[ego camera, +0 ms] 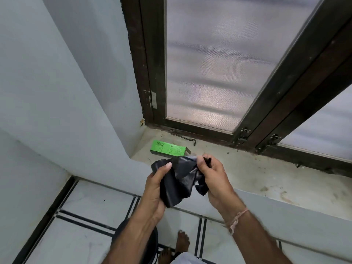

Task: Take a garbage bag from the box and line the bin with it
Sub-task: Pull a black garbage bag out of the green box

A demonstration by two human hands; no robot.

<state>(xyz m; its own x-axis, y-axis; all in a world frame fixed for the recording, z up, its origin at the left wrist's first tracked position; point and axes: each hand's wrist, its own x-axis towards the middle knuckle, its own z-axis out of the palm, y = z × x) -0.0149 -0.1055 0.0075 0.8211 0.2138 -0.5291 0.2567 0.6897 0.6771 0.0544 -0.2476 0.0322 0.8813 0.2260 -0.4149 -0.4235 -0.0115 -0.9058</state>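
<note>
A crumpled black garbage bag [181, 180] hangs between my two hands in front of the window sill. My left hand [154, 189] grips its left side, thumb on top. My right hand [213, 176] pinches its upper right edge between thumb and fingers. The green bag box [168, 148] lies on its side on the sill, just behind the bag, with its right end flap open. The dark round bin [154, 242] stands on the floor below, mostly hidden behind my left forearm.
The stained sill [247, 174] runs to the right below a dark-framed mesh window [219, 63]. A metal hook latch [182, 137] lies behind the box. A grey wall [57, 92] closes the left side. My bare feet [182, 242] stand on the white tiled floor.
</note>
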